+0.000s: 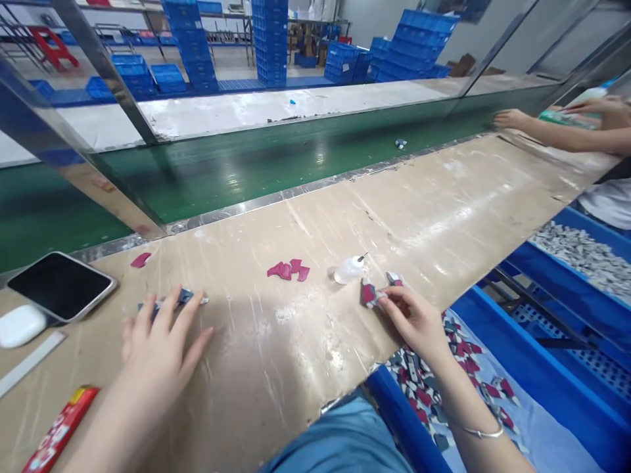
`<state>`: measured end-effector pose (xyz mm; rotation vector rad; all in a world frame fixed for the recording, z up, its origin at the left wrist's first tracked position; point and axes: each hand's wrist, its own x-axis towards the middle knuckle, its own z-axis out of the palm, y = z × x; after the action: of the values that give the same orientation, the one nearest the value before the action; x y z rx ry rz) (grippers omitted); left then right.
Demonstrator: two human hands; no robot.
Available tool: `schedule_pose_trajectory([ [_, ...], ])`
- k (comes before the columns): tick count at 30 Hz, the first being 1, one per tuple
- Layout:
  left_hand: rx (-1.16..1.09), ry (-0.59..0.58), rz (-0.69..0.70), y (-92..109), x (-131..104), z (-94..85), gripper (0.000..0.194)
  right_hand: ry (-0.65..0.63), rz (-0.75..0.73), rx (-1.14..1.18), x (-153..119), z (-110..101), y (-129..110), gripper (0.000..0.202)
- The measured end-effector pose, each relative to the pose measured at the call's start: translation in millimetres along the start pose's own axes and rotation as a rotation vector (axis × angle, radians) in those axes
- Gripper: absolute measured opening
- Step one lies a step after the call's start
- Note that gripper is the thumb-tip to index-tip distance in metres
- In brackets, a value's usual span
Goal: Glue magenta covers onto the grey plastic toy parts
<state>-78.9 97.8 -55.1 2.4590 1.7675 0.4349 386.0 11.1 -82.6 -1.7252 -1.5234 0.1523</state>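
Note:
My left hand (160, 341) lies spread on the brown-covered table, its fingertips touching small grey-blue pieces (185, 296). At the right, my right hand (417, 318) pinches the edge of a small grey piece with a red patch (368, 293) near the table edge. Another such piece (394, 279) lies just behind those fingers. A white squeeze bottle (349, 269) with a dark thin tip leans over to the left of them. Several loose red pieces (286, 270) sit mid-table between my hands, and a single red piece (141, 260) is farther left.
A phone (62, 286), a white case (22, 326) and a red packet (64, 427) lie at left. Behind the table runs a green belt (236, 174) with metal posts. Blue bins (547, 394) stand below right. Another person's arm (552, 133) reaches in at far right.

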Motion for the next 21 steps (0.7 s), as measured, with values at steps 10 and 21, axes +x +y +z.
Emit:
schedule_pose_trajectory([
  [10, -0.073, 0.084, -0.063, 7.7, 24.9, 10.5, 0.049, 0.034, 0.262, 0.568, -3.5, 21.0, -35.1, 0.037],
  [21, -0.008, -0.027, -0.049, 106.1, -60.2, -2.0, 0.037, -0.63, 0.765, 1.762, 45.3, 58.8, -47.4, 0.023],
])
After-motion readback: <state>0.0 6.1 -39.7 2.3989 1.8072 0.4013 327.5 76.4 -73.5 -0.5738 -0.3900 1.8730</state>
